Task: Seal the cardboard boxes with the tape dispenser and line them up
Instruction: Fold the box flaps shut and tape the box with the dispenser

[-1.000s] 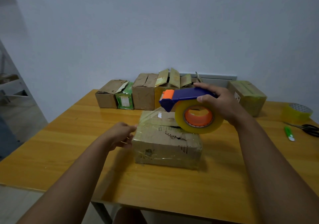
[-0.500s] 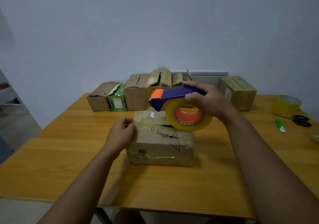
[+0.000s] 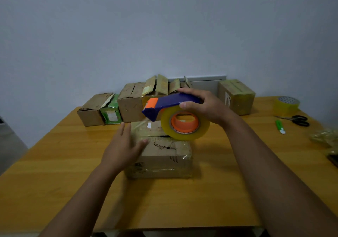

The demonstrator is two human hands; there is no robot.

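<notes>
A person's left hand lies flat, fingers straight, on the near-left top corner of a taped cardboard box at the middle of a wooden table; the right hand grips the blue-and-orange tape dispenser by its handle, its roll just above the box's far edge; beyond, a row of open boxes stands against the wall, a sealed box to their right; far right lie a spare tape roll, scissors and a green cutter.
</notes>
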